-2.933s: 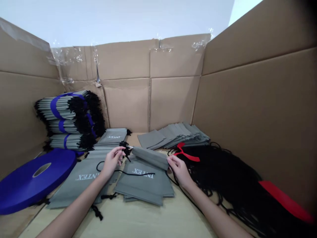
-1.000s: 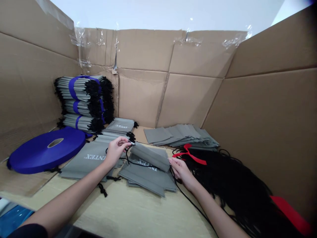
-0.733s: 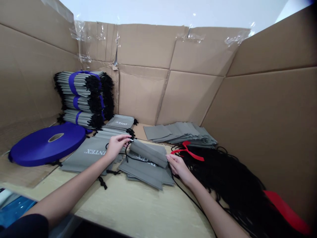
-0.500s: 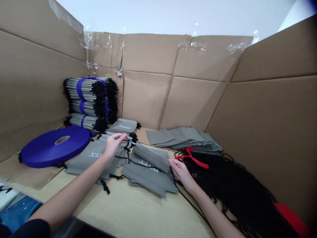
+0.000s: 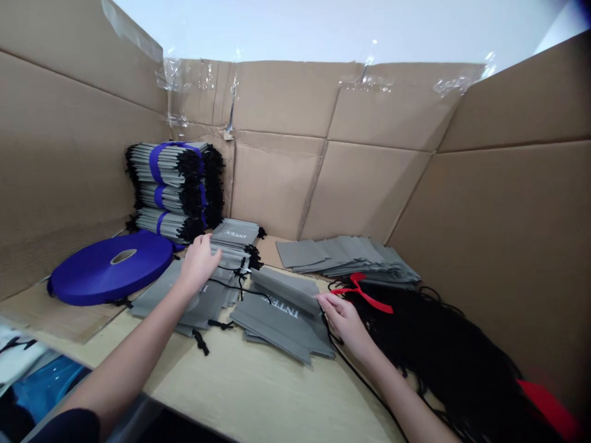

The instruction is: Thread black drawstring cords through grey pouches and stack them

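Note:
My right hand (image 5: 341, 317) pinches the right edge of a grey drawstring bag (image 5: 289, 286), whose near side is lifted in a fold. Black cord (image 5: 240, 288) loops across it, and another length runs down beside my right wrist. A small shiny tip (image 5: 245, 271) shows at the bag's left end; its kind is unclear. To the left, my left hand (image 5: 201, 261) hovers over finished grey bags (image 5: 198, 311), thumb apart from the fingers, touching or close to the cord. Below the lifted bag lies a stack of grey bags printed INTEX (image 5: 277, 326).
A roll of blue ribbon (image 5: 92, 271) lies at left, before tied bundles of bags (image 5: 168, 191). Flat grey pieces (image 5: 346, 255) are spread at the back. A heap of black cords (image 5: 429, 344) with a red tie (image 5: 369, 298) fills the right. Cardboard walls (image 5: 277, 98) enclose the table.
My left hand has moved left and its pinch near the shiny tip has loosened. My right hand keeps its hold on the bag. The view has shifted slightly.

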`<state>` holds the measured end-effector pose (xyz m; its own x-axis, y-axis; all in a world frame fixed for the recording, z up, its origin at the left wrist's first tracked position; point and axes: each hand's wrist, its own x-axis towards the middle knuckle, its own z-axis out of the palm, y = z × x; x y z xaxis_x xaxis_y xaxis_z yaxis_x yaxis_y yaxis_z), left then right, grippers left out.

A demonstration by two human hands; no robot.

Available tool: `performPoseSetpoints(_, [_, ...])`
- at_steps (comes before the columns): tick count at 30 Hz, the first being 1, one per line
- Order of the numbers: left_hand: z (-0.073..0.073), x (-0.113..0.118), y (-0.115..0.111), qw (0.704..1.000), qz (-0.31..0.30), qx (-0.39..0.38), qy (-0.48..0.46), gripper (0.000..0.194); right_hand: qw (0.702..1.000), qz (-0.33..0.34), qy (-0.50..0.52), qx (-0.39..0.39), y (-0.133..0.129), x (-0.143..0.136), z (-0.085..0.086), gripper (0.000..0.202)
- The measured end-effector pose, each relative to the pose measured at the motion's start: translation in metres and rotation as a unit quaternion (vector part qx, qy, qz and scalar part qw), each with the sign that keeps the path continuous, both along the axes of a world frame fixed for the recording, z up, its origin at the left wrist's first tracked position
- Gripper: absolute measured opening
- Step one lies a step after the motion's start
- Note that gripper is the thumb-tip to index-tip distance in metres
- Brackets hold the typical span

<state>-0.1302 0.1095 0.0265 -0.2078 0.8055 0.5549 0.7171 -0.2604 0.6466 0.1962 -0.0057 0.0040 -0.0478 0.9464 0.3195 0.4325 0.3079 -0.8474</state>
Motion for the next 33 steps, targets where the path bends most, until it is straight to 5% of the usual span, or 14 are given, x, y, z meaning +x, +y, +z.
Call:
performPoseSetpoints(4, [0.007, 0.012, -0.017, 0.987, 0.007, 0.077, 0.138, 0.025, 1.000, -0.018, 0.001, 0.006, -0.004, -0.002, 0.004, 0.041])
performPoseSetpoints(9, [0.008, 0.038, -0.033, 0.927, -0.265, 0.157, 0.215, 0.031, 1.000, -0.003, -0.006, 0.001, -0.007, -0.004, 0.007, 0.041])
performPoseSetpoints(12, [0.004, 0.049, -0.038, 0.896, -0.335, 0.132, 0.260, 0.029, 1.000, 0.000, -0.003, -0.002, -0.011, -0.004, 0.009, 0.041])
performPoseSetpoints(19, [-0.008, 0.051, -0.029, 0.896, -0.328, 0.103, 0.280, 0.026, 0.993, 0.080, -0.009, -0.087, -0.011, 0.009, 0.020, 0.052])
performPoseSetpoints(27, [-0.014, 0.023, 0.003, 0.908, -0.307, 0.035, 0.283, 0.032, 0.986, -0.023, -0.161, -0.019, 0.000, 0.063, 0.020, 0.038])
performPoseSetpoints(33, [-0.012, 0.006, 0.011, 0.921, -0.294, -0.022, 0.255, 0.033, 0.981, -0.028, -0.176, -0.070, 0.005, 0.105, 0.011, 0.036])
